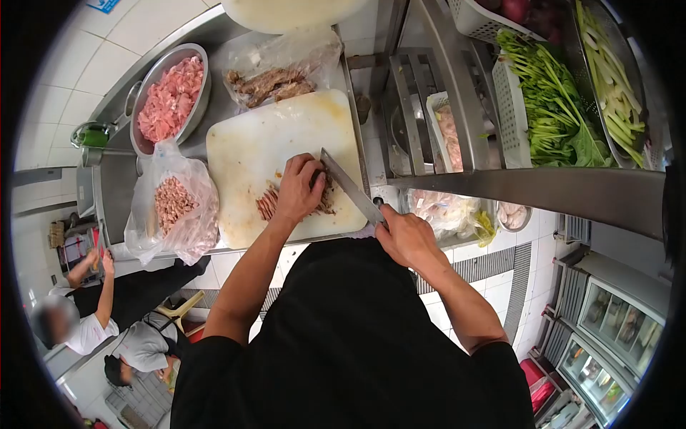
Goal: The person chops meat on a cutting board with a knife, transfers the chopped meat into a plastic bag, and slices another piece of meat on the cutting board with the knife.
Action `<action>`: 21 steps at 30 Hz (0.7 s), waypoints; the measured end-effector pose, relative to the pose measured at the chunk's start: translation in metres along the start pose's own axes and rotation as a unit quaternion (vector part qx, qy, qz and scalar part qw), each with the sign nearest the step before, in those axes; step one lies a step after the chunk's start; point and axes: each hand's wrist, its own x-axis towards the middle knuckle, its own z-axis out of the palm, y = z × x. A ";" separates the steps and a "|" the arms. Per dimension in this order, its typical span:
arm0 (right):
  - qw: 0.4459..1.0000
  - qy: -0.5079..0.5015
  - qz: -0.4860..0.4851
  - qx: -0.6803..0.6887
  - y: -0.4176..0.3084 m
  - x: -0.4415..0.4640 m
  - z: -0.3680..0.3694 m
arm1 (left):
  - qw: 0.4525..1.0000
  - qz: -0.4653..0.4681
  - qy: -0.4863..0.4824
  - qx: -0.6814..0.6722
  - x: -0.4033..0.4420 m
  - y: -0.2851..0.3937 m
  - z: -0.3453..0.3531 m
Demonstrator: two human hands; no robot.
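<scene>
My left hand (299, 189), fingers curled, presses down on dark brown cooked meat (268, 203) on the white cutting board (286, 132). Thin slices lie beside that hand, and part of the meat is hidden beneath it. In my right hand (407, 237) is the handle of a kitchen knife (349, 184). Its blade slants across the board's right part, close to my left fingertips. Behind the board, larger cooked pieces lie in an open clear plastic bag (323, 51).
Left of the board are a metal bowl of raw pink meat (170, 100) and a plastic bag of small diced meat (175, 204). A steel rack (543, 196) with leafy greens (550, 100) stands at right. Two people (89, 332) are at lower left.
</scene>
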 end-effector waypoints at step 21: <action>0.999 -0.043 -0.024 -0.019 -0.007 0.089 0.040 | 1.000 0.007 0.013 -0.010 0.006 -0.007 0.006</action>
